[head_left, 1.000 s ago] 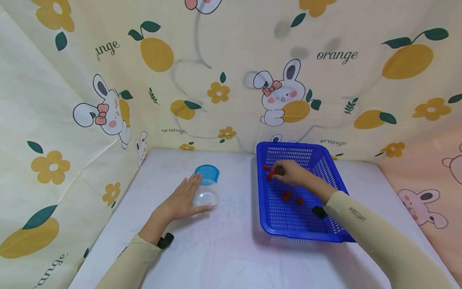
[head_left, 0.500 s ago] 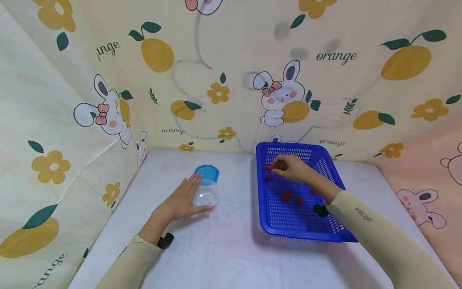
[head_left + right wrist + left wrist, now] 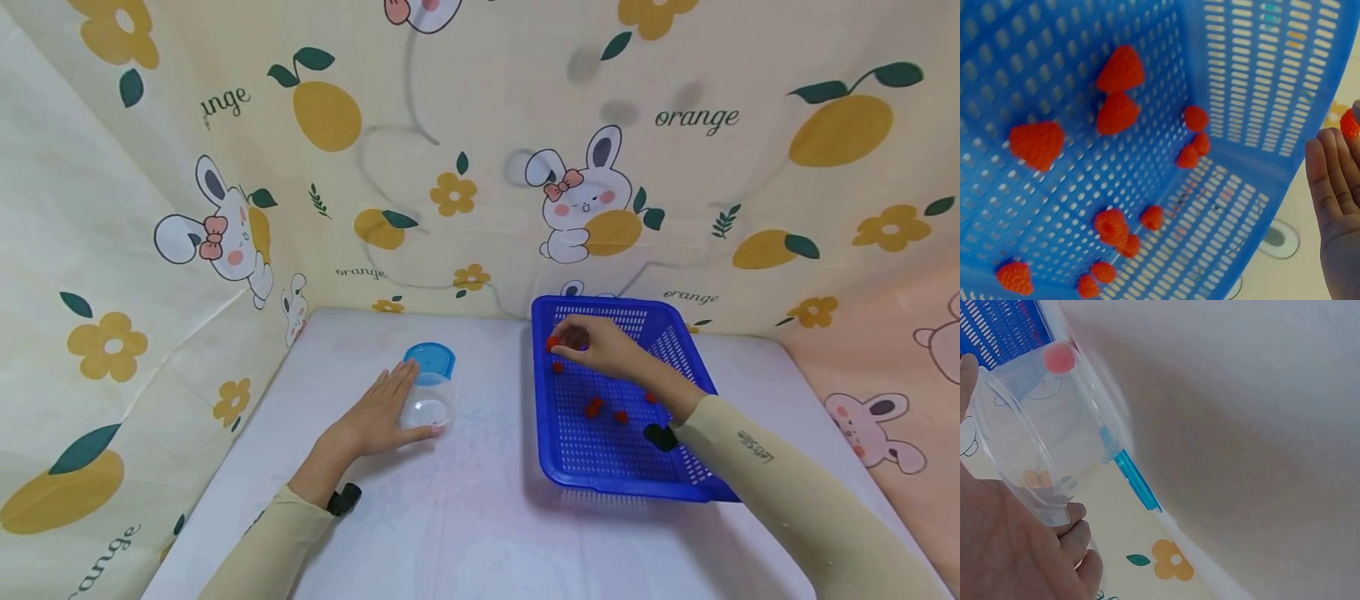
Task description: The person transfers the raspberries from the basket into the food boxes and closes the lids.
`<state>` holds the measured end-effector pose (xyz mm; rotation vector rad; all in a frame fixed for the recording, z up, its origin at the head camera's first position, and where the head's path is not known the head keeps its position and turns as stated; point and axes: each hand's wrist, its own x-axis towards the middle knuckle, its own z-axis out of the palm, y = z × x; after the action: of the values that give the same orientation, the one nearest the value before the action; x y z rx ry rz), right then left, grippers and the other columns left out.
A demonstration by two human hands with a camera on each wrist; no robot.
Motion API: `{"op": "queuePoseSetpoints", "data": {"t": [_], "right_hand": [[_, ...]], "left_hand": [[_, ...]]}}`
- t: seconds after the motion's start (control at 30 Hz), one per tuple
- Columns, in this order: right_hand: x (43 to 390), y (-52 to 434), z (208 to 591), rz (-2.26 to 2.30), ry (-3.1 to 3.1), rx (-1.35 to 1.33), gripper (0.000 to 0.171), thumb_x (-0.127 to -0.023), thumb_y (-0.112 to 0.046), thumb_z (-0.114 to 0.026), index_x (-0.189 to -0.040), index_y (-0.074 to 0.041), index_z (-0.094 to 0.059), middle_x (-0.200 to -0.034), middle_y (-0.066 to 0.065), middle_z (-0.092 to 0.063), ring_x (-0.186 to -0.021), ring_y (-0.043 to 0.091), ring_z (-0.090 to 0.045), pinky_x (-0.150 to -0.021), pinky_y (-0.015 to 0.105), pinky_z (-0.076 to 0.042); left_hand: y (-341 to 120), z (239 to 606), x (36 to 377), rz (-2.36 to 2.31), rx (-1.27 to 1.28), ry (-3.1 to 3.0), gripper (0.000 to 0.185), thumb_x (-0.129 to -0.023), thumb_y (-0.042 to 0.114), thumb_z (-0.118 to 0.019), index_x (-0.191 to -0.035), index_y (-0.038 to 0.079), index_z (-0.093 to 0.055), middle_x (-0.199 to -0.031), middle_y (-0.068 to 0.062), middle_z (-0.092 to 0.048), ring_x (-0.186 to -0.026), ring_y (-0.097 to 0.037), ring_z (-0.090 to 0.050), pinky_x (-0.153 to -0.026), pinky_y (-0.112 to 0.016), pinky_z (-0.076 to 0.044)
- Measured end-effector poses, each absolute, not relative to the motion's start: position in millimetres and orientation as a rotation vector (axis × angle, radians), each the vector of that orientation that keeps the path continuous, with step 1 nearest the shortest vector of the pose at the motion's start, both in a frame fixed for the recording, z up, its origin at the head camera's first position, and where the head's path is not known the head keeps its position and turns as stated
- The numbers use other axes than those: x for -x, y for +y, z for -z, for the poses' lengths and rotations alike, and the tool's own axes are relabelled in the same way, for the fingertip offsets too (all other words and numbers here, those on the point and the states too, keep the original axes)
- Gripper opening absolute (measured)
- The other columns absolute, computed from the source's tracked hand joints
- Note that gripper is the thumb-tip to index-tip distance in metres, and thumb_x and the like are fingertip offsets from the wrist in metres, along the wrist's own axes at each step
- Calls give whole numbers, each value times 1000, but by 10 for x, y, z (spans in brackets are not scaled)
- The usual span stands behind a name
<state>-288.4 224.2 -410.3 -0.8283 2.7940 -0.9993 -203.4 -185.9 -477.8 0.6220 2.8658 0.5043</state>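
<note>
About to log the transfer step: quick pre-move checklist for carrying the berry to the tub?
1. Berry pinched in right hand: ok, red piece at the fingertips.
2. Left hand steadies the clear tub: ok, palm and fingers against its side.
3. Tub mouth open: cannot tell; blue lid sits at its far end.
4. Tub contents: one red piece shows through the wall in the left wrist view.
5. More berries left in the blue basket: ok, several.
6. Path between basket and tub: ok, bare table.

Both arms reach forward.
Left hand (image 3: 372,421) lies flat with straight fingers; right hand (image 3: 600,348) hovers, fingertips pinched together.
</note>
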Motion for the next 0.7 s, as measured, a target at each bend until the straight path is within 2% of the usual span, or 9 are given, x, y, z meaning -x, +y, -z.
{"op": "queuePoseSetpoints", "data": {"t": [0.13,0.47,0.7], "right_hand": [[2861,2151,4068,1021,2768,877,16,-99,-17,-81,-113,-12,-75,-99,-2,-74,-90,17,-70,-84,32,-63],[2799,1853,3998,1081,2671,954,19,-97,-11,-80,-115,-11,-75,-101,0,-74,-91,18,-70,-87,41,-64],[2750,1620,3980,1092,2615,985,21,-97,-11,-81,-117,-8,-74,-101,3,-74,-88,18,-70,-85,38,-64]], "left_hand": [[-1858,4772,2033,-502,-615,2865,123,-92,75,-67,-172,2,-9,-180,-16,-8,-167,-34,-8,-135,-51,-6],[-1869,4815,2058,-491,-625,2872,124,-91,78,-65,-172,2,-9,-180,-16,-8,-167,-33,-8,-135,-51,-8],[-1875,4809,2048,-481,-629,2875,124,-92,79,-64,-172,2,-9,-180,-16,-8,-167,-32,-8,-135,-50,-7]]}}
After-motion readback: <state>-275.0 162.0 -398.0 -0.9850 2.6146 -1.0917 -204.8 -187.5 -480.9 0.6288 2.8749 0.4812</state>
